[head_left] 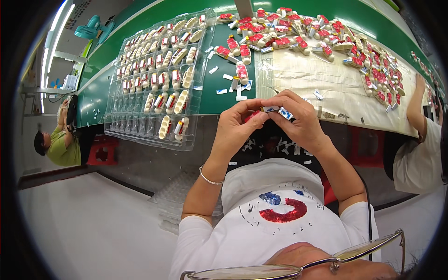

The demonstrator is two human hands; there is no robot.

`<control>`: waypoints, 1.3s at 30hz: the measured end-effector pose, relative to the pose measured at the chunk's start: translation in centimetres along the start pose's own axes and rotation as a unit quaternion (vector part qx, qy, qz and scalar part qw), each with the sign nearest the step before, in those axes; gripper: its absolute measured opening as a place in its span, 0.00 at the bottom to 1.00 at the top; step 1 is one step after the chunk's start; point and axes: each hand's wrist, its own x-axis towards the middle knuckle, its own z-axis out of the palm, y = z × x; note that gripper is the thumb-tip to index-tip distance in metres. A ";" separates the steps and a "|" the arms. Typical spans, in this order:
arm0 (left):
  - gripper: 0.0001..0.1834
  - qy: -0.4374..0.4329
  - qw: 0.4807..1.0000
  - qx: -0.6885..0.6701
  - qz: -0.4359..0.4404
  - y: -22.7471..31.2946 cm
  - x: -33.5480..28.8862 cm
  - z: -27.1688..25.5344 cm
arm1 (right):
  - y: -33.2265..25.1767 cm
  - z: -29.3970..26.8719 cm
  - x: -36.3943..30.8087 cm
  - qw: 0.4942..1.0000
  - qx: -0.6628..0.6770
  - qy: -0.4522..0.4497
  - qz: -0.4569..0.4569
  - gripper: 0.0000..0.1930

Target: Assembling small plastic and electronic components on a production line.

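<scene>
My two hands meet at the table's near edge, fingers pinched. My left hand [240, 123] grips a small red-wrapped part, mostly covered by my fingers. Its silvery-white end [269, 109] shows between both hands, touched by my right fingers. My right hand [298, 119] pinches a small blue-and-white paper scrap [285, 113] against this end. Just beyond my hands lie cream oval pieces with red wrapping, one of them a red-wrapped piece [241, 73] with a silver end, among scattered white and blue paper scraps [247, 85].
A clear plastic tray [191, 116] with rows of cream pieces stands at left, overhanging the edge. A big pile of red-wrapped pieces [322, 35] covers the far right, partly on a cream sheet [298, 77]. Another person's arm [416, 105] reaches in at right; a person in green [65, 144] sits far left.
</scene>
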 end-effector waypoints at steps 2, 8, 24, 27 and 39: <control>0.15 0.007 1.000 -0.003 -0.025 0.1 -0.1 0.3 | 0.3 0.2 -0.1 1.000 -0.020 -0.009 0.021 0.13; 0.11 0.077 0.997 -0.001 -0.009 -0.3 -0.3 0.9 | 0.3 0.6 -0.3 0.977 0.157 -0.016 0.142 0.11; 0.10 0.111 0.994 0.008 0.005 0.0 -0.9 1.0 | 1.0 0.7 -0.7 0.893 0.379 -0.027 0.242 0.14; 0.09 0.111 0.994 0.017 0.017 -0.1 -0.7 1.0 | 1.0 0.6 -0.7 0.883 0.394 -0.025 0.253 0.14; 0.08 0.099 0.993 0.049 0.034 0.3 -0.2 1.1 | 1.8 -0.1 -0.7 0.842 0.455 -0.027 0.290 0.14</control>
